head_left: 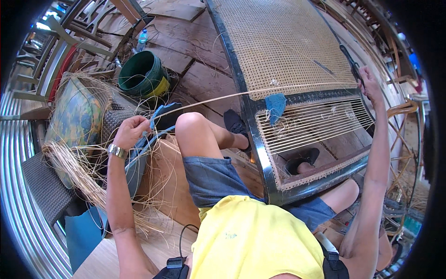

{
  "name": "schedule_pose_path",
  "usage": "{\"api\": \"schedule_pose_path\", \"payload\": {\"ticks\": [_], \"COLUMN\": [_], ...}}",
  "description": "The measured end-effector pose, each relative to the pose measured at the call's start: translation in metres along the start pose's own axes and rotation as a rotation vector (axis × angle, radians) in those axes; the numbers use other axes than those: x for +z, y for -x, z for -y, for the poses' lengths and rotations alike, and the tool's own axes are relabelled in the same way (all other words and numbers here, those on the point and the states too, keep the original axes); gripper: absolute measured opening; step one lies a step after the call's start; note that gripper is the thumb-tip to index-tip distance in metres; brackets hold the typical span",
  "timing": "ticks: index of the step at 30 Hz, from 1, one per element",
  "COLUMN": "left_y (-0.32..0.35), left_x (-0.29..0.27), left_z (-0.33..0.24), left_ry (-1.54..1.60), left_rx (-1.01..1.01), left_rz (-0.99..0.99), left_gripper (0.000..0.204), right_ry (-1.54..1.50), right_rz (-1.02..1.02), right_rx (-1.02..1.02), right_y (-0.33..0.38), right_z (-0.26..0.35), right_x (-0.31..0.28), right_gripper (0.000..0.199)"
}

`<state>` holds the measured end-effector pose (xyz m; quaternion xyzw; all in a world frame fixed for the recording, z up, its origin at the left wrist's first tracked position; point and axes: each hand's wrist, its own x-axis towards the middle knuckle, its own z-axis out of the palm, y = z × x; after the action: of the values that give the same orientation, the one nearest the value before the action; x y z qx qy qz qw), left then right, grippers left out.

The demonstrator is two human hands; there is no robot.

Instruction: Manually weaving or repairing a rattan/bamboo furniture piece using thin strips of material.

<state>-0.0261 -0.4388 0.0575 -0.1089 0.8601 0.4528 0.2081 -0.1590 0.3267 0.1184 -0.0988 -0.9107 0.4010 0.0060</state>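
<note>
A pale cane strand [223,96] stretches across in front of me, over the dark frame [253,116] with its woven cane panel [283,42]. At its left end, my left hand [131,131] is closed, pinching a blue cloth [160,111] around the strand. My right hand [371,87] is closed at the strand's other end, by the frame's right rail. A dark, long-handled tool [352,63], perhaps scissors, juts from its fingers. Parallel strands [316,125] span the frame's near opening. Another blue cloth [276,107] hangs over the crossbar between panel and opening.
A dark green bucket [141,72] stands left of the frame, with a plastic bottle [142,37] behind it. Loose cane bundles [76,169] lie beside a camouflage-patterned cushion [81,114]. Chairs [55,60] stand at far left. My knees flank the frame's near corner.
</note>
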Motion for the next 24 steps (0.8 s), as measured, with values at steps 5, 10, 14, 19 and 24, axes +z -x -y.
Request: {"api": "schedule_pose_path", "payload": {"ticks": [5, 10, 14, 19, 24], "left_y": [-0.02, -0.018, -0.029, -0.048, -0.039], "left_x": [-0.004, 0.035, 0.075, 0.101, 0.104], "left_z": [0.016, -0.051, -0.112, -0.152, -0.173], "left_ry": [0.262, 0.322, 1.028, 1.233, 0.976], "left_rx": [-0.014, 0.302, 0.431, 0.412, 0.507], "left_rz": [-0.047, -0.091, 0.18, 0.293, 0.162], "left_gripper": [0.017, 0.012, 0.015, 0.014, 0.018], "right_ry": [0.019, 0.023, -0.082, -0.168, -0.358], "right_rz": [-0.139, -0.212, 0.011, 0.144, 0.311], "right_rx": [-0.079, -0.1, -0.07, -0.134, -0.196], "right_y": [-0.007, 0.021, 0.063, 0.09, 0.102], "right_z": [-0.049, -0.002, 0.089, 0.132, 0.16], "right_x": [0.012, 0.066, 0.128, 0.183, 0.201], "right_gripper": [0.028, 0.025, 0.023, 0.019, 0.016]}}
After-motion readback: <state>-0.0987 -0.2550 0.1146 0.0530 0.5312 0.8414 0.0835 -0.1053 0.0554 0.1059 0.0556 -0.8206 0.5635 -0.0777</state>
